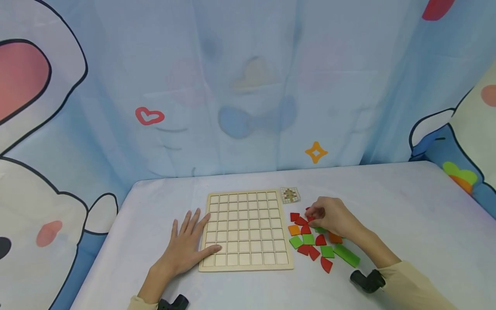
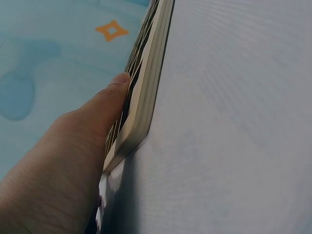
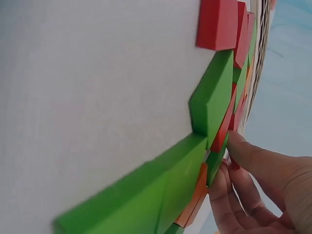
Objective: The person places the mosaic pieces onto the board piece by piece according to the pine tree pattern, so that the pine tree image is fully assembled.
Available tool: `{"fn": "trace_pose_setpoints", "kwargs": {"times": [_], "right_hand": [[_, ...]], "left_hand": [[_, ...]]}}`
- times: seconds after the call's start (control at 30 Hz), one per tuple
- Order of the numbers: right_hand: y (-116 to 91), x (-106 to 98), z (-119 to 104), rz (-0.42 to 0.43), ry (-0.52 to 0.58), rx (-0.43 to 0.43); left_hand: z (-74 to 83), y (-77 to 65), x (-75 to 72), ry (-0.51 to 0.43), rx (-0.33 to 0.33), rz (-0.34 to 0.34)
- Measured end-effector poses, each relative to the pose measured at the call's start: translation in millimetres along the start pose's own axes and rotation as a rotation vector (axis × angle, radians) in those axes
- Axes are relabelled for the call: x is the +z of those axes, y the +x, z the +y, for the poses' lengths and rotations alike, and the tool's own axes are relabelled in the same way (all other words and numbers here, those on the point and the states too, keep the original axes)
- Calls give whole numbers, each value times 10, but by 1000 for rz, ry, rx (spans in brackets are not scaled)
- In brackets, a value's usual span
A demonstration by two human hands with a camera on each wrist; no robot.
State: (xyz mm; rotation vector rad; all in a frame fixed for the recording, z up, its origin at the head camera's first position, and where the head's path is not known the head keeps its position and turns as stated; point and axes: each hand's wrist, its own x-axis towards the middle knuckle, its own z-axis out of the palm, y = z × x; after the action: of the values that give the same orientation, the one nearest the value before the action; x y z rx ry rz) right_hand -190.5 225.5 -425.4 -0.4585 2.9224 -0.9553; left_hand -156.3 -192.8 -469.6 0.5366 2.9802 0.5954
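A pale wooden grid board (image 1: 248, 230) lies on the white table. My left hand (image 1: 187, 245) is spread at its left side, fingertips at the edge and thumb resting over the lower left squares. In the left wrist view, the thumb (image 2: 105, 105) presses on the rim of the board (image 2: 141, 109). To the right of the board, my right hand (image 1: 329, 216) reaches into a group of coloured blocks and pinches a small red block (image 3: 234, 165) between thumb and fingers, which mostly hide it. Close to those fingers lie green blocks (image 3: 214, 97) and an orange block (image 3: 194, 197).
Loose red, green and orange blocks spread beside the board, including a long green block (image 1: 346, 255) and a red block (image 1: 326, 264) nearest the front. A small pattern card (image 1: 290, 195) lies at the board's upper right corner. A blue printed curtain (image 1: 248, 86) hangs behind the table.
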Motion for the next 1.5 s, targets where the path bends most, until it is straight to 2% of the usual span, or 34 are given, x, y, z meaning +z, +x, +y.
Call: {"fn": "trace_pose_setpoints", "kwargs": {"times": [0.27, 0.53, 0.9, 1.23, 1.5], "right_hand": [[-16, 2, -6, -21, -4, 39], [-34, -32, -24, -23, 10, 37], [-65, -63, -45, 8, -16, 29], [-12, -60, -81, 56, 3, -50], [146, -40, -191, 59, 42, -117]], "left_hand": [[28, -10, -27, -18, -3, -5], [48, -25, -44, -20, 11, 17], [16, -8, -27, -21, -4, -14], [-18, 8, 3, -20, -13, -33], [-16, 13, 0, -9, -15, -31]]}}
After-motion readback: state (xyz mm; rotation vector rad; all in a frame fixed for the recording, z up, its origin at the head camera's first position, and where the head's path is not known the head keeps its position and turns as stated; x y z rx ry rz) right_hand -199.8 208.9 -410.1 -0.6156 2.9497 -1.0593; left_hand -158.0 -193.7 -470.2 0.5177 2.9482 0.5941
